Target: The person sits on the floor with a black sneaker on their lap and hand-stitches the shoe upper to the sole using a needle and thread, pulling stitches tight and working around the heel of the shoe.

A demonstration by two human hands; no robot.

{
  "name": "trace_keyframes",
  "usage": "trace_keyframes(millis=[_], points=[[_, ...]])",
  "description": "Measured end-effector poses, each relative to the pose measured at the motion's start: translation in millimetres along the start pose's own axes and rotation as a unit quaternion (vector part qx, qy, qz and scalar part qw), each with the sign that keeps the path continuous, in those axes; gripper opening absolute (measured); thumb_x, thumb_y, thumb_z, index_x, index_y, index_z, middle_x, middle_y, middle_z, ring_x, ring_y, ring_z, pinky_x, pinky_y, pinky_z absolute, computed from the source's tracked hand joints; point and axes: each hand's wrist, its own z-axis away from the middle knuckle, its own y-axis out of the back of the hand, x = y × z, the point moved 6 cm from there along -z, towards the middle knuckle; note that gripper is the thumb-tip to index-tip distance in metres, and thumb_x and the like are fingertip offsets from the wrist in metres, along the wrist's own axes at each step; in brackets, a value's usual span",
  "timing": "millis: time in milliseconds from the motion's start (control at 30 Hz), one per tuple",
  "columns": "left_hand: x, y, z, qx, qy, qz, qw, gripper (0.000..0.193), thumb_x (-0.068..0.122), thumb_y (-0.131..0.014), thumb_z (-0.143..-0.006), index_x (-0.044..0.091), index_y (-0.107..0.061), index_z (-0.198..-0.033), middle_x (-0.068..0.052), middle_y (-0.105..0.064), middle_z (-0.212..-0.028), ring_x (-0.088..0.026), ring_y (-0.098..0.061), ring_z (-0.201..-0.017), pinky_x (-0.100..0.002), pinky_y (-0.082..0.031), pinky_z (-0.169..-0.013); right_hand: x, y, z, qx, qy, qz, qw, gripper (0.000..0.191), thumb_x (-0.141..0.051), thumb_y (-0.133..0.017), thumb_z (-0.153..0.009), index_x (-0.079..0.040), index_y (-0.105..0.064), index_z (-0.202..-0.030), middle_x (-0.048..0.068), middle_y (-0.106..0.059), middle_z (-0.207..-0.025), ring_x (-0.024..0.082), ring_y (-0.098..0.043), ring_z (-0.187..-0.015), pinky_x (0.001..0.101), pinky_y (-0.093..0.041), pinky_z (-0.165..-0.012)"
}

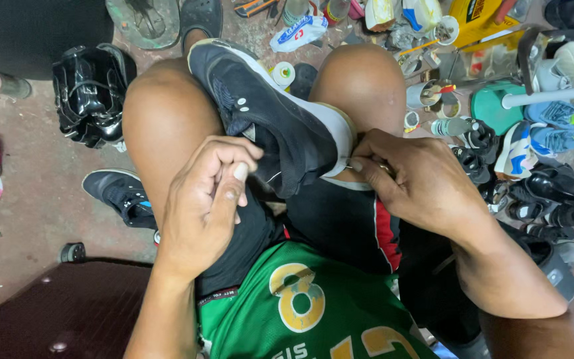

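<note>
A seated person in a green jersey (300, 312) and black shorts works on a black sneaker (267, 113) wedged sole-outward between bare knees, its white sole edge (330, 129) turned toward the right hand. The left hand (204, 199) is curled closed just beside the shoe's upper, thumb pressed against the forefinger as if pinching something too fine to make out. The right hand (410, 179) is pinched together at the heel end of the sole, fingertips touching the white rim; whether it holds a needle or thread cannot be told.

The work appears to be hand repair along the join of sole and upper. To do it well, the knees should clamp the shoe steadily so it does not roll, and the right hand's pinch should stay close to the rim, so that any pull runs along the seam rather than away from it. The left hand, judged from its place, is best used to brace the upper.

Beyond, on the concrete floor (34, 179), lie a second black sneaker (117, 193), a black bag (91, 93), a row of shoes (539, 146), and bottles and tins (433, 93).
</note>
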Motion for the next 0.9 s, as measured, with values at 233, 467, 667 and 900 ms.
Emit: trace_keyframes(millis=[233, 467, 667, 900], points=[[-3, -34, -27, -0.137, -0.127, -0.277, 0.942, 0.017, 0.016, -0.06, -0.094, 0.001, -0.065, -0.09, -0.02, -0.067, -0.099, -0.041, -0.065, -0.092, -0.05, -0.05, -0.084, -10, -3, 2, -0.002, 0.025, 0.0, 1.0, 0.01, -0.012, -0.066, -0.091, -0.003, -0.068, -0.096, 0.015, -0.072, -0.078, 0.034, -0.071, -0.069, 0.0409, -0.053, -0.062], [-31, -20, -22, -0.168, -0.079, -0.051, 0.981, 0.02, 0.015, -0.051, -0.096, 0.0, -0.063, -0.103, -0.012, -0.067, -0.092, -0.024, -0.061, -0.078, -0.037, -0.052, -0.071, 1, -1, 5, 0.007, 0.005, -0.018, 1.0, 0.009, -0.01, -0.067, -0.091, -0.002, -0.068, -0.095, 0.014, -0.072, -0.078, 0.029, -0.071, -0.065, 0.0375, -0.053, -0.06], [-31, -1, -3, -0.096, 0.01, 0.306, 0.947, 0.023, 0.02, -0.044, -0.106, 0.003, -0.06, -0.107, -0.006, -0.06, -0.097, -0.008, -0.051, -0.075, -0.019, -0.044, -0.059, 4, -2, 1, -0.002, 0.006, -0.031, 1.0, 0.008, -0.01, -0.067, -0.091, -0.002, -0.069, -0.094, 0.013, -0.071, -0.073, 0.026, -0.071, -0.063, 0.0367, -0.053, -0.06], [-35, -9, -14, -0.018, 0.098, 0.117, 0.988, 0.026, 0.021, -0.047, -0.108, 0.004, -0.065, -0.098, -0.003, -0.053, -0.071, -0.011, -0.042, -0.054, -0.026, -0.037, -0.046, -5, 2, 1, 0.01, 0.038, -0.029, 0.999, 0.009, -0.009, -0.063, -0.095, -0.002, -0.068, -0.097, 0.015, -0.069, -0.075, 0.031, -0.07, -0.065, 0.0386, -0.053, -0.06]])
